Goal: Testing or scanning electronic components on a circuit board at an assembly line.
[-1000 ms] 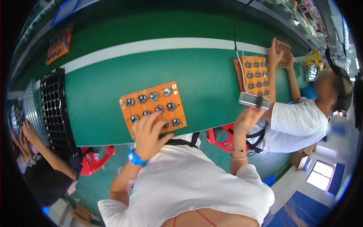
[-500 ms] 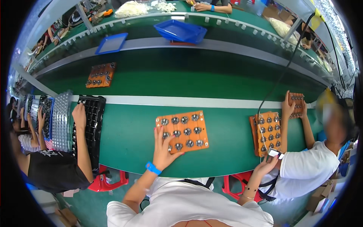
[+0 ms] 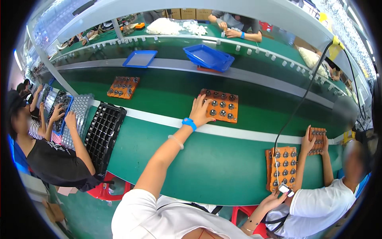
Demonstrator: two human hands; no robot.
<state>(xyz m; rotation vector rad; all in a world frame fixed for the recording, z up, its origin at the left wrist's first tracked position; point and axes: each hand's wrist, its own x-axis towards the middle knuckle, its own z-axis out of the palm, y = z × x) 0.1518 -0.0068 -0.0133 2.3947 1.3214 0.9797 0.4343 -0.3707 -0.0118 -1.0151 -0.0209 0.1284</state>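
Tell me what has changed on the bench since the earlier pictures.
The orange board moved forward from the near green tabletop, over the white strip, onto the darker green surface beyond; the left hand reached out with it. Unchanged: the right hand holds the small device, and the board stack stays beside it.

The green bench (image 3: 207, 167) carries a black gridded tray (image 3: 105, 135) toward its left, reaching the front edge, and stacked orange boards (image 3: 281, 169) near the front-right. Beyond its white far strip (image 3: 258, 135), a dark green belt (image 3: 171, 91) bears one studded board (image 3: 123, 88) at left and a second board (image 3: 227, 105) mid-length.
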